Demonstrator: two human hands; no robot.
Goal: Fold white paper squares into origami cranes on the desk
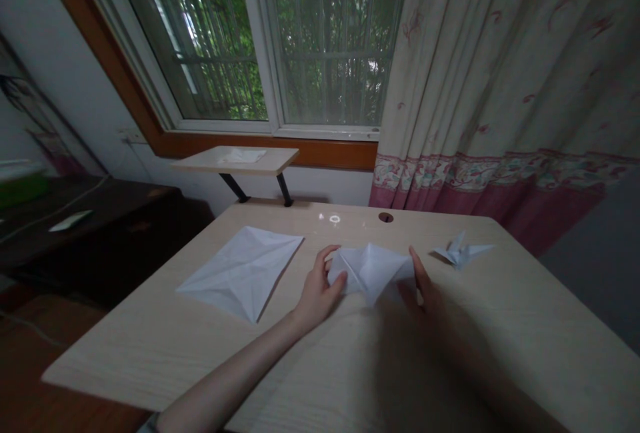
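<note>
A partly folded white paper (373,268) rests on the light wooden table (350,366), raised into peaks between both my hands. My left hand (317,290) pinches its left edge with thumb and fingers. My right hand (425,286) lies in shadow and grips the right edge, its fingers pressed to the paper. A creased white paper square (243,272) lies flat to the left of my left hand. A finished white paper crane (461,251) sits to the right, beyond my right hand.
A small raised shelf (240,160) with a sheet on it stands at the table's far edge below the window. A round cable hole (385,217) is in the tabletop. A dark cabinet (90,226) stands left, a patterned curtain (500,120) right.
</note>
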